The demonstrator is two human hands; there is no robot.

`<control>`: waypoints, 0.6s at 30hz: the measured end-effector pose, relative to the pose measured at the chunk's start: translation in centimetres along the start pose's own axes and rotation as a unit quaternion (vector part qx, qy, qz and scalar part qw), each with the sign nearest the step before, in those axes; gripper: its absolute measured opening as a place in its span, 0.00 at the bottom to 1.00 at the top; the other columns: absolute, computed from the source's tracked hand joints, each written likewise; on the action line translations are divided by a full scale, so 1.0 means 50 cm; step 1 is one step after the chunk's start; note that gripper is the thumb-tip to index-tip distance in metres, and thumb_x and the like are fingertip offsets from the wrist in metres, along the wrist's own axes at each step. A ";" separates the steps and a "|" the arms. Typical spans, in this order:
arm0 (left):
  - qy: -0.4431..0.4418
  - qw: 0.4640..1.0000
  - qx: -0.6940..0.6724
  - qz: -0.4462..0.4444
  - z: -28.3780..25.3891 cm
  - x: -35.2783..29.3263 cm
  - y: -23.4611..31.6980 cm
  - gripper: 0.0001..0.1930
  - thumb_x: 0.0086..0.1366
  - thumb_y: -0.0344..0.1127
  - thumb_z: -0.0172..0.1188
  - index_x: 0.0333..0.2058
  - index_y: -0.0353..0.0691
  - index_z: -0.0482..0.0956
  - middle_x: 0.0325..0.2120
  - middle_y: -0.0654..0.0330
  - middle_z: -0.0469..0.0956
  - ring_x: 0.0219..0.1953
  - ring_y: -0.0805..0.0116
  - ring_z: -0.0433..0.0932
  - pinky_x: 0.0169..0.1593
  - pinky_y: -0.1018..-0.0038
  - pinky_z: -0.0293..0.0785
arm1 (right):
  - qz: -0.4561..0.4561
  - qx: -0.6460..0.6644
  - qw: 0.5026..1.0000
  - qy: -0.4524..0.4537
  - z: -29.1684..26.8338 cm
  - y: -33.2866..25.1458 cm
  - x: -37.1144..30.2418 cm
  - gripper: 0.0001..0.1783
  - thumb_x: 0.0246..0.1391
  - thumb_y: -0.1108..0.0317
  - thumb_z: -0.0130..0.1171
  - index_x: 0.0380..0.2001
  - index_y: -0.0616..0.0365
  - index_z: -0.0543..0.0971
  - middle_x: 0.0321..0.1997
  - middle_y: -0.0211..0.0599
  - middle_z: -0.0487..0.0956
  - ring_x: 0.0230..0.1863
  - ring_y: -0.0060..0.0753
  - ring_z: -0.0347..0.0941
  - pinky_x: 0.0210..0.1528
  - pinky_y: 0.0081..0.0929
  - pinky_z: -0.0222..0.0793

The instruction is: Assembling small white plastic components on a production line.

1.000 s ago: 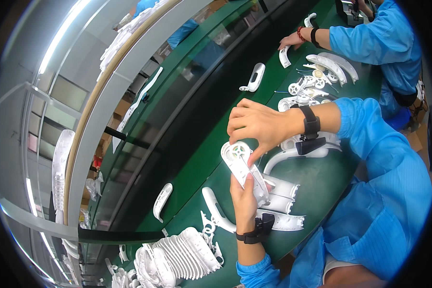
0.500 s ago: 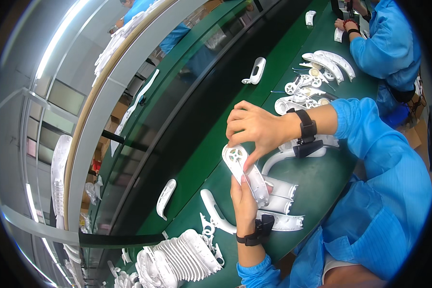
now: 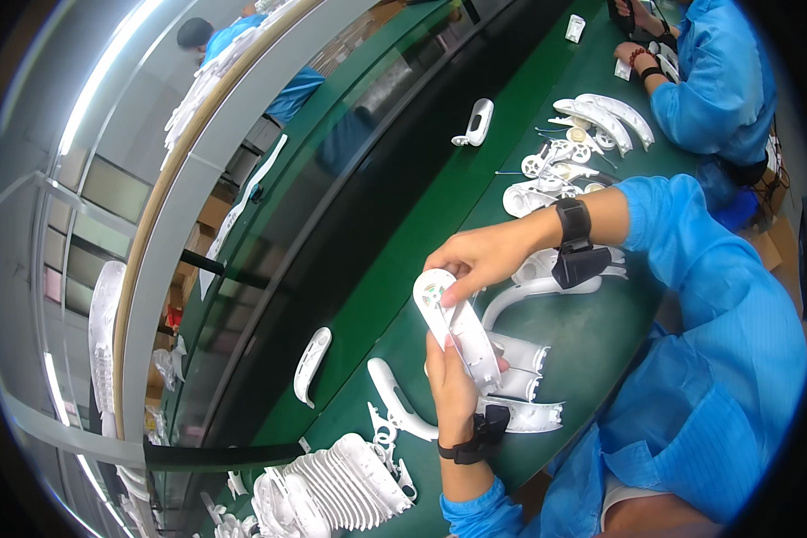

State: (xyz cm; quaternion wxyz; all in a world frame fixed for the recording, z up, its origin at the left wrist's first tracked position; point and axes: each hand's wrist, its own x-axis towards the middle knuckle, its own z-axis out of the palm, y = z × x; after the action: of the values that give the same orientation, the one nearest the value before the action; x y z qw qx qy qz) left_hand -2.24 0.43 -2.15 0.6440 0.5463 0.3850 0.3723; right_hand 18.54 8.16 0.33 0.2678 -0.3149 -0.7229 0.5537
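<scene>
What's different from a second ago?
The right hand has shifted its thumb from the edge onto the round end of the white part. The co-worker's hand has moved a small white piece toward the upper right. Unchanged: left hand holding the part; nested white shells in place.

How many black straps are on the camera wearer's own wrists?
2: the left strap sits just behind the left hand, the right strap just behind the right hand. Both wrists show, so none seems hidden.

Right hand (image 3: 489, 255) lies way flatter now, one digit over the white part's (image 3: 473, 337) round end, and the co-worker's hand (image 3: 632, 56) has pulled back towards their body.
</scene>
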 end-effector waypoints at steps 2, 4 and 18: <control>-0.006 0.999 -0.045 -0.005 0.002 -0.003 0.005 0.19 0.75 0.43 0.36 0.54 0.33 0.59 0.25 0.50 0.77 0.19 0.59 0.79 0.22 0.69 0.77 | 0.034 0.032 0.999 -0.002 0.002 -0.003 0.000 0.23 0.60 0.60 0.60 0.51 0.67 0.71 0.41 0.39 0.81 0.32 0.20 0.73 0.33 0.19 0.69; 0.001 0.999 -0.040 -0.014 -0.002 -0.004 0.007 0.19 0.75 0.43 0.36 0.53 0.32 0.61 0.23 0.50 0.77 0.18 0.60 0.79 0.21 0.69 0.77 | 0.078 0.070 0.994 -0.018 0.002 -0.011 -0.005 0.21 0.60 0.61 0.60 0.49 0.66 0.72 0.40 0.37 0.81 0.33 0.18 0.73 0.34 0.18 0.69; -0.010 0.996 0.085 -0.016 0.007 0.001 0.008 0.18 0.75 0.41 0.37 0.46 0.31 0.67 0.19 0.54 0.76 0.13 0.65 0.75 0.17 0.74 0.71 | -0.001 0.028 0.999 0.046 0.024 0.011 -0.017 0.24 0.60 0.48 0.56 0.32 0.62 0.79 0.25 0.31 0.76 0.25 0.22 0.70 0.27 0.21 0.65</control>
State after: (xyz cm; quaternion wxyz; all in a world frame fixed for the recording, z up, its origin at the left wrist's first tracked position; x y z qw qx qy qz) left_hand -1.95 0.38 -1.71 0.6050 0.5964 0.4174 0.3225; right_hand 18.32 6.86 -0.54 0.3104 -0.3314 -0.6943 0.5584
